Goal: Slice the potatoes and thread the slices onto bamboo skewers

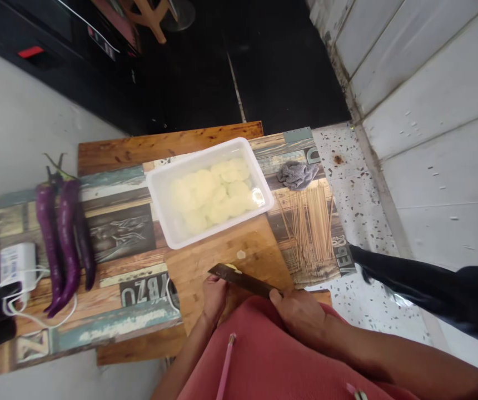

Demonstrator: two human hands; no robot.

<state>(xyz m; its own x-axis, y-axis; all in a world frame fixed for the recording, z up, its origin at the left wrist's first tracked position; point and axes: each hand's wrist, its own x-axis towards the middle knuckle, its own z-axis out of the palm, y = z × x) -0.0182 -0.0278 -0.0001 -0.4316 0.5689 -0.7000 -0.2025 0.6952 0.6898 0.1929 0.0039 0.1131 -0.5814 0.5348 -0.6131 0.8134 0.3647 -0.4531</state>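
My right hand (301, 312) is wrapped round the handle of a dark-bladed kitchen knife (245, 281), whose blade points left across a wooden cutting board (205, 259). Close to the blade's tip, my left hand (214, 293) is closed, its fingers curled; what they hold, if anything, is hidden. A yellowish piece (234, 267) shows at the far side of the blade. Beyond it lies a small pale slice (241, 254) on the board. A white plastic tub (162, 219) at the board's far end contains many pale yellow slices, like potato (205, 189), in water.
Purple eggplants (69, 239) lie at the left, beside a white power strip (18, 266) with cables. Right of the tub are a crumpled grey cloth (296, 175) and a spread of thin wooden skewers (312, 225). A tiled wall (439, 139) stands at the right.
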